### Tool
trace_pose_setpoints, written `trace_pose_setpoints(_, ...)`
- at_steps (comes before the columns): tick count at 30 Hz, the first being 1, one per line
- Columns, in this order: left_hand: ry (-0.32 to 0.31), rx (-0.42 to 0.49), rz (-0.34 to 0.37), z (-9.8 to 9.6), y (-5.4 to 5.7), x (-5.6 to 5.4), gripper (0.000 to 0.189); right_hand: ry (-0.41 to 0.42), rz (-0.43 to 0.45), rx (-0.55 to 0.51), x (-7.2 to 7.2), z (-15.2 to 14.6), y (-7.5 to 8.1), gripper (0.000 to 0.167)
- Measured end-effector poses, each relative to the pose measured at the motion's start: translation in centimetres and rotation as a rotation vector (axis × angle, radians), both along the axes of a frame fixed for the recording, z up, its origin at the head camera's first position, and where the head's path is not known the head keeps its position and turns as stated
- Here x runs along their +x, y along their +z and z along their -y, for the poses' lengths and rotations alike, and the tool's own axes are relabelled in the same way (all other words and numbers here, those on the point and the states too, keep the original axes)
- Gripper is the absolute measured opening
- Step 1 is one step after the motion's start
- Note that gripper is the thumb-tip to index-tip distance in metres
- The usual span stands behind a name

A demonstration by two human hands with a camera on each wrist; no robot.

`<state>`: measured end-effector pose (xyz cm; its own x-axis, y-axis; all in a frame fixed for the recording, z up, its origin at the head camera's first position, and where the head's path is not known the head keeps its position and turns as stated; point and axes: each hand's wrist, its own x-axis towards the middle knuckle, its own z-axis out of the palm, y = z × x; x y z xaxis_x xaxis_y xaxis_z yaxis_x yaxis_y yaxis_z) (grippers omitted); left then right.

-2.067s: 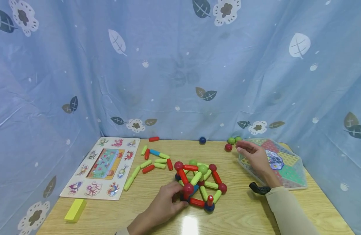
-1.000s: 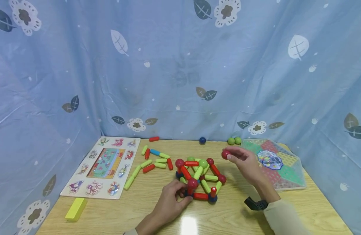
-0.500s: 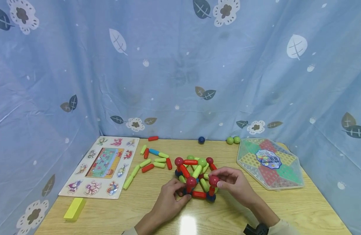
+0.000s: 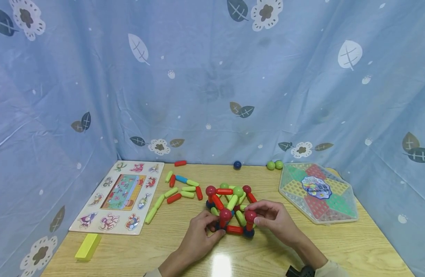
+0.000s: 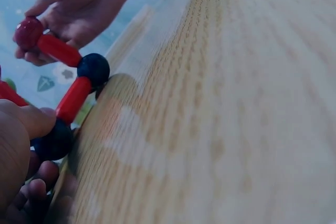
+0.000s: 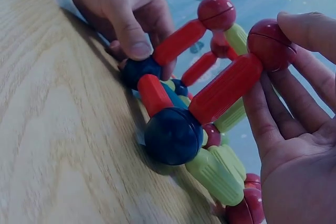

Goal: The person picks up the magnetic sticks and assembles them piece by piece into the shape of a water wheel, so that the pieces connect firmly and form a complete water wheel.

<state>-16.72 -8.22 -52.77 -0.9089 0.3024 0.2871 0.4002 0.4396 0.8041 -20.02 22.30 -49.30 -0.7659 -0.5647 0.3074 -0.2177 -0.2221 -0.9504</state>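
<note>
L hand (image 4: pixel 200 234) is pinching a navy ball (image 5: pixel 55 141); ball-&-rod structure (image 4: pixel 232 202) is spreading R of & behind that grip. R hand (image 4: pixel 275 221) is pinching a glossy dark-red ball (image 6: pixel 270 44); below it, a ridged red rod (image 6: pixel 224 92) is standing approx. vert. on a 2nd navy ball (image 6: pixel 173 136). Wood-grain tabletop (image 4: pixel 264 257) is lying under both grips, blue leaf-print curtain (image 4: pixel 198 77) hanging behind.

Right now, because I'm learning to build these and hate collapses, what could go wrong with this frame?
The right hand pinches the red ball atop a red stick; a sideways pull might tip that stick off the dark blue ball below. The left hand holds the near left corner of the frame, so if the hands move unevenly, joints could part. The loose green balls at the back might roll if the table is bumped.
</note>
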Motion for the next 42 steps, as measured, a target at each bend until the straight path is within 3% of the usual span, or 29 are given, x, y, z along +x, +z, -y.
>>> trace_pose_setpoints(3, -0.004, -0.012, 0.001, -0.1, 0.1, 0.1, 0.023, -0.015, -0.025, -0.005, -0.3, -0.4, -0.3, 0.03)
trace_pose_setpoints(7, -0.007, -0.019, 0.002, -0.2, 0.2, 0.4, 0.023, -0.097, -0.055, -0.024, -0.8, -1.3, -1.0, 0.028)
trace_pose_setpoints(13, -0.004, -0.018, 0.002, -0.4, 0.2, 0.6, 0.024, -0.369, -0.032, 0.065, -1.7, -2.6, -2.3, 0.025)
trace_pose_setpoints(17, -0.002, -0.027, -0.009, -0.4, 0.3, 0.6, 0.024, -0.496, -0.097, 0.193, -2.1, -2.8, -2.9, 0.028)
trace_pose_setpoints(21, -0.001, -0.049, -0.023, -0.3, 0.4, 0.7, 0.024, -0.489, -0.221, 0.328, -2.2, -2.4, -3.2, 0.029)
trace_pose_setpoints(25, 0.02, -0.065, -0.034, -0.1, 0.7, 0.7, 0.023, -0.499, -0.338, 0.443, -2.0, -2.1, -3.2, 0.02)
trace_pose_setpoints(30, 0.067, -0.086, -0.055, 0.3, 0.9, 0.3, 0.021, -0.498, -0.333, 0.482, -1.7, -2.0, -2.9, 0.013)
trace_pose_setpoints(34, 0.063, -0.107, -0.062, 0.7, 1.0, -0.3, 0.02, -0.546, -0.368, 0.517, -2.4, -1.6, -2.8, 0.012)
trace_pose_setpoints(37, 0.055, -0.119, -0.057, 0.9, 1.1, -0.7, 0.022, -0.585, -0.406, 0.526, -3.4, -1.3, -2.8, 0.021)
trace_pose_setpoints(42, 0.058, -0.107, -0.024, 1.3, 1.1, -1.4, 0.027, -0.53, -0.385, 0.541, -4.5, -1.2, -3.2, 0.035)
